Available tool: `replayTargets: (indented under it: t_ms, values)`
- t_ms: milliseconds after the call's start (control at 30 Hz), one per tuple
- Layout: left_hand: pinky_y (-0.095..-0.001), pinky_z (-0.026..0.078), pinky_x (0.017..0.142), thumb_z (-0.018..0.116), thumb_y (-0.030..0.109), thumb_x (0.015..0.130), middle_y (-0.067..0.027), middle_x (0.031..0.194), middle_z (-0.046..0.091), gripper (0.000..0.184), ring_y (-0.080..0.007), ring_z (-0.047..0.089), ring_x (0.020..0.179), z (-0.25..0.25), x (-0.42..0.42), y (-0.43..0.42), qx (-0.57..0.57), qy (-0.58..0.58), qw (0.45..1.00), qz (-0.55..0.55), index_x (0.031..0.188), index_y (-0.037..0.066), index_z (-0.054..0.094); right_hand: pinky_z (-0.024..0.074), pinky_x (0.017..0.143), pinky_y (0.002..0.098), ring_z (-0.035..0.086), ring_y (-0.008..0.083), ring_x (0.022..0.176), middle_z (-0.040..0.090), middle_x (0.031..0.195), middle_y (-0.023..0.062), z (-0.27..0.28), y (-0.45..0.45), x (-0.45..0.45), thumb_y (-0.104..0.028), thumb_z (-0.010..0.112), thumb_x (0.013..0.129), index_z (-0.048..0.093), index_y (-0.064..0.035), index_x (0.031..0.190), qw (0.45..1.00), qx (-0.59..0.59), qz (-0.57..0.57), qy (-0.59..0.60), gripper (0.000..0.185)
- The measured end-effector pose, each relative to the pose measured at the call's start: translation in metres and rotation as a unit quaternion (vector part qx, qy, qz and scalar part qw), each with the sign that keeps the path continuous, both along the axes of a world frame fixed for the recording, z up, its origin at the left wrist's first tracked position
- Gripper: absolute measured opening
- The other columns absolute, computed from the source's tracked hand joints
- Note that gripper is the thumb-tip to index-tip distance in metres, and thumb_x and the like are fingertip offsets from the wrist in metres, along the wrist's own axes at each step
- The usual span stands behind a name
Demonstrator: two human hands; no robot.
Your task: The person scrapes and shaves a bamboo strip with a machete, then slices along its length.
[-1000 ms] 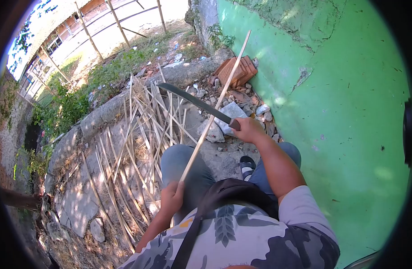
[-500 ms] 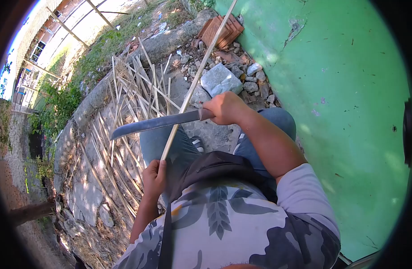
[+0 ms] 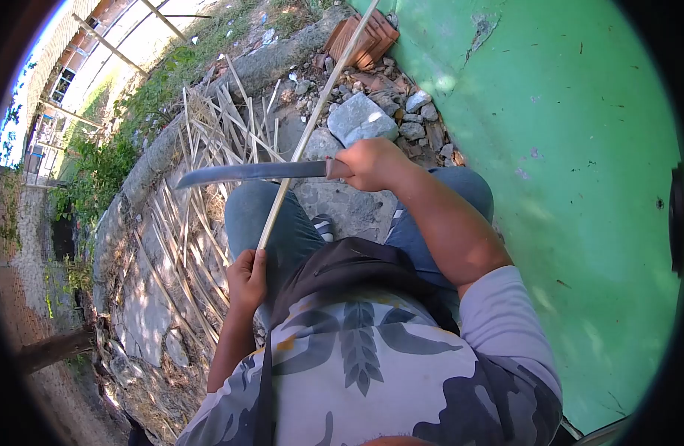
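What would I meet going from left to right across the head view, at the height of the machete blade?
Leafy plants → low stone edging → machete blade → right hand → right knee in jeans → green wall.

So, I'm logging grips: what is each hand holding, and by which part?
The right hand grips a grey metal machete by its brownish handle; the left hand holds a long, thin, pale wood-like strip by its lower visible end.
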State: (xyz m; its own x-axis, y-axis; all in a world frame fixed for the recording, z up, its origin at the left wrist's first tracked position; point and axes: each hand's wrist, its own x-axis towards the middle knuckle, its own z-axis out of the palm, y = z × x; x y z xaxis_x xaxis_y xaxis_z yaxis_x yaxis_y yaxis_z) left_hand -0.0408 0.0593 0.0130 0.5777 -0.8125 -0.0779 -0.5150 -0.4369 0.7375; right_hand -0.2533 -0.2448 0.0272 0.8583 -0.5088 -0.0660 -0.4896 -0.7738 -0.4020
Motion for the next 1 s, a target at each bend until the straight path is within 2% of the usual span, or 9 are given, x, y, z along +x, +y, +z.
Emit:
replayTargets:
  t_ms: [100,200,333,433,533,700,800,900,1000]
  values:
    - [-0.0301,0.04,0.055,0.062,0.027,0.103,-0.0029,0.061,0.055,0.035,-0.0083,0.048,0.059,0.004,0.0,0.004,-0.009,-0.004,1.0,-0.014,0.084,-0.001,0.065,0.0549,0.075,0.0496,0.071,0.0373,0.083,0.072,0.084,0.0115,0.0,0.015,0.007,-0.027,0.069,0.079,0.069,-0.0162,0.09,0.993,-0.076,0.087,0.007,0.015]
    - [-0.0305,0.04,0.055,0.062,0.028,0.103,-0.0027,0.061,0.054,0.035,-0.0084,0.047,0.059,-0.001,0.003,0.011,-0.024,-0.003,1.0,-0.008,0.085,-0.001,0.065,0.0542,0.075,0.0502,0.07,0.0382,0.083,0.072,0.084,0.0116,0.004,0.003,0.005,-0.03,0.07,0.08,0.068,-0.0157,0.089,0.999,-0.01,0.029,-0.017,0.017]
    - [-0.0304,0.04,0.055,0.062,0.03,0.103,-0.0022,0.061,0.053,0.036,-0.0084,0.046,0.06,-0.005,0.002,0.012,-0.035,0.009,0.999,0.024,0.084,-0.001,0.064,0.0556,0.08,0.0475,0.071,0.036,0.092,0.075,0.094,0.0134,-0.016,-0.037,0.004,-0.032,0.071,0.083,0.073,-0.014,0.097,0.98,0.041,-0.151,-0.126,0.023]
    - [-0.0307,0.04,0.055,0.061,0.031,0.103,-0.0024,0.061,0.053,0.037,-0.0087,0.046,0.06,0.001,0.0,0.011,-0.01,0.013,0.999,0.028,0.085,-0.001,0.064,0.0555,0.082,0.0476,0.071,0.0369,0.094,0.074,0.097,0.0158,-0.026,-0.042,0.002,-0.031,0.072,0.083,0.073,-0.0118,0.101,0.967,0.064,-0.19,-0.154,0.026]
    - [-0.0316,0.04,0.055,0.061,0.032,0.103,-0.0032,0.061,0.054,0.037,-0.0095,0.047,0.059,-0.002,0.002,0.008,-0.007,0.038,0.999,0.023,0.085,-0.001,0.064,0.0554,0.083,0.0477,0.071,0.0373,0.095,0.074,0.097,0.0176,-0.021,-0.03,0.0,-0.03,0.072,0.083,0.073,-0.0109,0.102,0.978,0.122,-0.145,-0.083,0.026]
    - [-0.0327,0.04,0.054,0.062,0.032,0.103,-0.0041,0.06,0.053,0.038,-0.0109,0.046,0.057,-0.001,0.001,0.002,0.023,0.019,0.999,0.012,0.084,0.0,0.063,0.0565,0.083,0.0465,0.072,0.0334,0.094,0.074,0.094,0.0114,-0.004,0.01,0.013,-0.028,0.073,0.08,0.073,-0.0172,0.097,0.996,-0.039,0.037,0.069,0.021]
    - [-0.033,0.039,0.053,0.062,0.032,0.103,-0.004,0.06,0.052,0.037,-0.0113,0.045,0.056,-0.006,0.008,0.002,0.025,-0.008,1.0,-0.01,0.083,0.0,0.062,0.0549,0.078,0.0485,0.071,0.0365,0.089,0.074,0.092,0.0132,-0.015,0.0,0.014,-0.032,0.075,0.079,0.072,-0.0168,0.096,0.996,-0.041,0.055,0.051,0.023]
    - [-0.0327,0.038,0.052,0.062,0.031,0.103,-0.0031,0.06,0.052,0.037,-0.0103,0.045,0.056,-0.017,0.011,0.005,0.002,0.01,1.0,0.003,0.083,0.0,0.062,0.0544,0.079,0.0476,0.071,0.0374,0.091,0.074,0.093,0.0155,-0.025,-0.025,0.012,-0.032,0.075,0.08,0.072,-0.0136,0.099,0.997,0.063,-0.034,-0.011,0.026]
    - [-0.0317,0.038,0.052,0.062,0.031,0.103,-0.0019,0.06,0.052,0.037,-0.0092,0.045,0.056,-0.014,0.011,0.003,-0.011,0.017,1.0,0.007,0.083,0.0,0.062,0.0552,0.086,0.0458,0.07,0.0368,0.099,0.074,0.102,0.0169,-0.033,-0.047,0.015,-0.03,0.072,0.081,0.074,-0.0107,0.105,0.975,0.092,-0.186,-0.081,0.03]
